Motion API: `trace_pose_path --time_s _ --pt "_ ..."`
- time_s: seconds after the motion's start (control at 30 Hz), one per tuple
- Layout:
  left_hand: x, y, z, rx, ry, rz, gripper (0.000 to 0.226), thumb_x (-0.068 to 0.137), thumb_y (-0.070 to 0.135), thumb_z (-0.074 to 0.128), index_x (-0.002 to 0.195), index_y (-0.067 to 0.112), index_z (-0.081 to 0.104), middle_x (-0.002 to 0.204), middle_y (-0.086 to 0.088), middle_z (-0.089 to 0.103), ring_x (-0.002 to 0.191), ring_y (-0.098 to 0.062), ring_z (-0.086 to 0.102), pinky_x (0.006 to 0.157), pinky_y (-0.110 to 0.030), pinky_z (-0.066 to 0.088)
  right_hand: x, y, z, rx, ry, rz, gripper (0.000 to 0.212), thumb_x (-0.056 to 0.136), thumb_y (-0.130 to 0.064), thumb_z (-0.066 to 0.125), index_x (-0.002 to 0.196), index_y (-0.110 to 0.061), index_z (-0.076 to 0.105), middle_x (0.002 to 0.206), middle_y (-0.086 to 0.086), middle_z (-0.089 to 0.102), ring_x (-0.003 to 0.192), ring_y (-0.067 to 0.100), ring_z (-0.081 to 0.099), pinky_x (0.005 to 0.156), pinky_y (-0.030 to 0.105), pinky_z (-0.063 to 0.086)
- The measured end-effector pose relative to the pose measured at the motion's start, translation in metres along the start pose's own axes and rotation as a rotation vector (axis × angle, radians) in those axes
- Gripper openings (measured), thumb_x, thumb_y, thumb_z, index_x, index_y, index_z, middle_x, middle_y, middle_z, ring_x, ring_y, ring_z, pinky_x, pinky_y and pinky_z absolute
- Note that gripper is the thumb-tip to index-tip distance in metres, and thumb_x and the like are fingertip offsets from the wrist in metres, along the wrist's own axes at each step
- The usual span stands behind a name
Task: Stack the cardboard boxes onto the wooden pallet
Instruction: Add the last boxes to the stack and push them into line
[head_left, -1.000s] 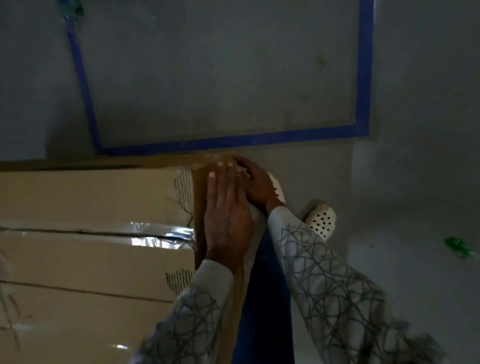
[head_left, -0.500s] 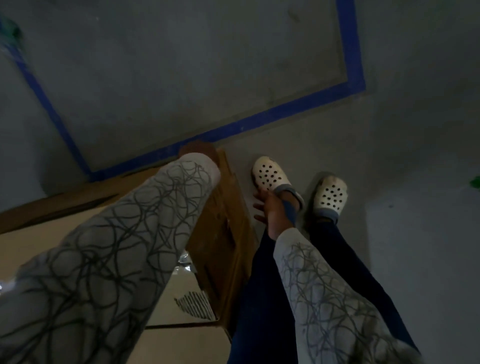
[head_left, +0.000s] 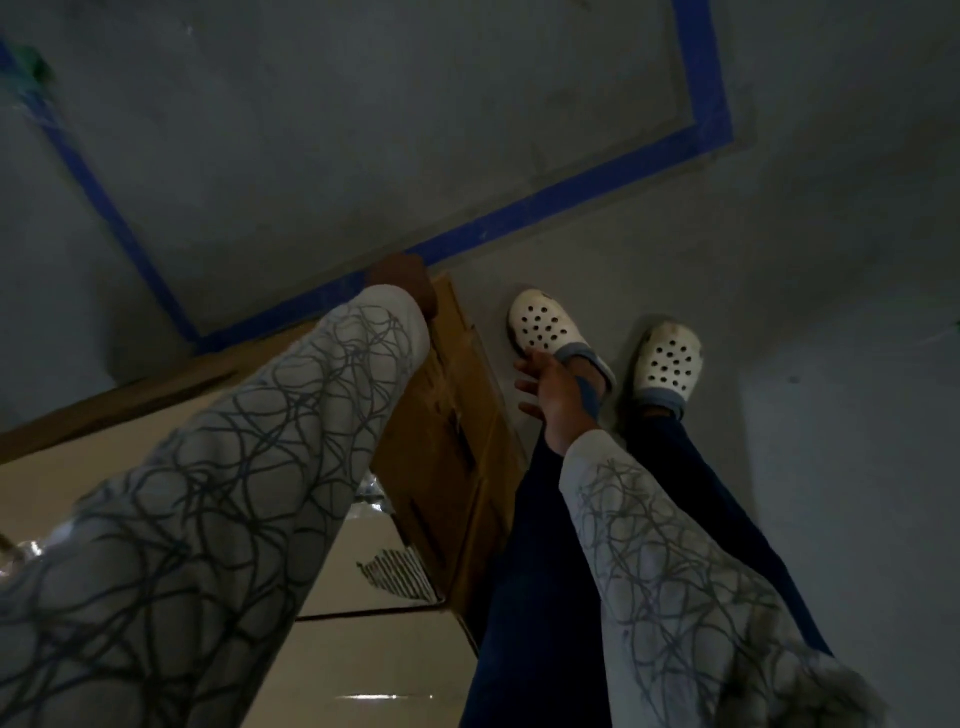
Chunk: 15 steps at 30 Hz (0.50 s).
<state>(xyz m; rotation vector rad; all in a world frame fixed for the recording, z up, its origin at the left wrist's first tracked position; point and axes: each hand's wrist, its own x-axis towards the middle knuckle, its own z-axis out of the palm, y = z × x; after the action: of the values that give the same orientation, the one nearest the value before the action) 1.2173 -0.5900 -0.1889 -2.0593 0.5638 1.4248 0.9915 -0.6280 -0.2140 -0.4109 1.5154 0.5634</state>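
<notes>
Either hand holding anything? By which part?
The left hand is on the cardboard box at its far corner; fingers hidden, grip unconfirmed. The right hand is open beside it, holding nothing.

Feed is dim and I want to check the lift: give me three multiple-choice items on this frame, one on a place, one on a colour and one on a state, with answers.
1. Where is the left hand? A) at the far top corner of the cardboard box B) on a shoe C) on a knee
2. The tape line is: A) yellow B) blue C) red
3. The right hand is: A) gripping the box B) a tight fist C) open, holding nothing
Answers: 1 A, it shows past the sleeve at that corner; 2 B, it reads plainly blue; 3 C, its fingers are spread beside the box.
</notes>
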Motion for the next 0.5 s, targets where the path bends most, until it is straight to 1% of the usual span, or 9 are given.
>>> trace_pose_path --time_s 0.03,0.07,0.13,0.17,0.23,0.3,0.37,0.4,0.5 --pt "-0.002 0.001 0.005 0.013 0.011 0.008 0.049 0.093 0.019 0.071 0.134 0.001 0.052 0.136 -0.018 0.057 0.124 -0.031 0.058 0.093 -0.035 0.050 -0.001 -0.001 0.001 -0.014 -0.001 -0.003 0.026 0.110 -0.031 0.040 0.119 -0.024 0.063 0.133 0.006 0.066 0.084 0.012 0.057 0.075 0.032 0.047" --pt "-0.002 0.002 0.010 0.009 0.023 0.011 0.049 0.093 0.016 0.069 0.135 0.001 0.050 0.137 -0.020 0.055 0.125 -0.032 0.056 0.095 -0.037 0.050 -0.002 -0.002 0.002 -0.024 -0.001 -0.002 0.023 0.110 -0.030 0.041 0.112 -0.027 0.063 0.137 0.008 0.065 0.082 0.012 0.056 0.074 0.032 0.046" --pt "-0.001 0.000 0.015 -0.017 0.037 0.014 0.046 0.092 0.013 0.068 0.133 0.001 0.051 0.136 -0.021 0.054 0.125 -0.033 0.056 0.094 -0.038 0.050 0.000 0.000 0.002 -0.042 0.006 0.000 0.022 0.109 -0.029 0.041 0.110 -0.030 0.063 0.139 0.009 0.064 0.086 0.014 0.057 0.077 0.033 0.047" --pt "0.000 -0.002 0.015 -0.029 0.046 0.016 0.044 0.091 0.011 0.069 0.130 0.000 0.054 0.134 -0.021 0.056 0.122 -0.033 0.058 0.091 -0.038 0.051 0.002 0.003 0.001 -0.058 0.010 -0.003 0.022 0.109 -0.030 0.041 0.113 -0.029 0.063 0.139 0.008 0.064 0.092 0.015 0.058 0.081 0.035 0.048" --pt "0.001 -0.006 0.015 -0.041 0.071 0.020 0.039 0.090 0.010 0.069 0.126 -0.002 0.057 0.129 -0.021 0.060 0.117 -0.033 0.061 0.085 -0.035 0.051 0.004 0.007 -0.001 -0.082 0.010 -0.012 0.029 0.108 -0.029 0.041 0.130 -0.025 0.061 0.136 0.003 0.065 0.098 0.016 0.058 0.086 0.036 0.048" --pt "0.001 -0.005 0.016 -0.026 0.082 0.017 0.040 0.090 0.010 0.072 0.125 -0.002 0.058 0.128 -0.021 0.061 0.116 -0.033 0.063 0.084 -0.036 0.052 0.005 0.013 -0.005 -0.096 0.015 -0.019 0.036 0.109 -0.032 0.040 0.140 -0.022 0.058 0.130 0.000 0.067 0.093 0.013 0.059 0.080 0.033 0.048" --pt "0.000 -0.003 0.018 0.002 0.087 0.023 0.040 0.090 0.010 0.072 0.125 -0.002 0.058 0.128 -0.020 0.061 0.116 -0.032 0.063 0.082 -0.036 0.051 0.005 0.019 -0.007 -0.104 0.017 -0.024 0.037 0.110 -0.037 0.039 0.140 -0.022 0.057 0.122 -0.003 0.067 0.089 0.012 0.058 0.075 0.032 0.047" --pt "-0.002 -0.002 0.018 0.017 0.086 0.025 0.038 0.090 0.010 0.071 0.125 -0.002 0.058 0.128 -0.020 0.061 0.115 -0.032 0.063 0.080 -0.035 0.051 0.005 0.022 -0.007 -0.107 0.014 -0.025 0.038 0.111 -0.037 0.039 0.140 -0.022 0.057 0.119 -0.004 0.067 0.090 0.013 0.058 0.075 0.032 0.046" --pt "-0.008 0.001 0.018 0.050 0.093 0.050 0.029 0.092 0.006 0.064 0.120 -0.002 0.060 0.126 -0.022 0.062 0.113 -0.033 0.063 0.077 -0.035 0.050 0.007 0.030 -0.009 -0.122 0.006 -0.021 0.039 0.111 -0.038 0.038 0.143 -0.022 0.053 0.116 -0.005 0.066 0.095 0.015 0.058 0.083 0.035 0.046"
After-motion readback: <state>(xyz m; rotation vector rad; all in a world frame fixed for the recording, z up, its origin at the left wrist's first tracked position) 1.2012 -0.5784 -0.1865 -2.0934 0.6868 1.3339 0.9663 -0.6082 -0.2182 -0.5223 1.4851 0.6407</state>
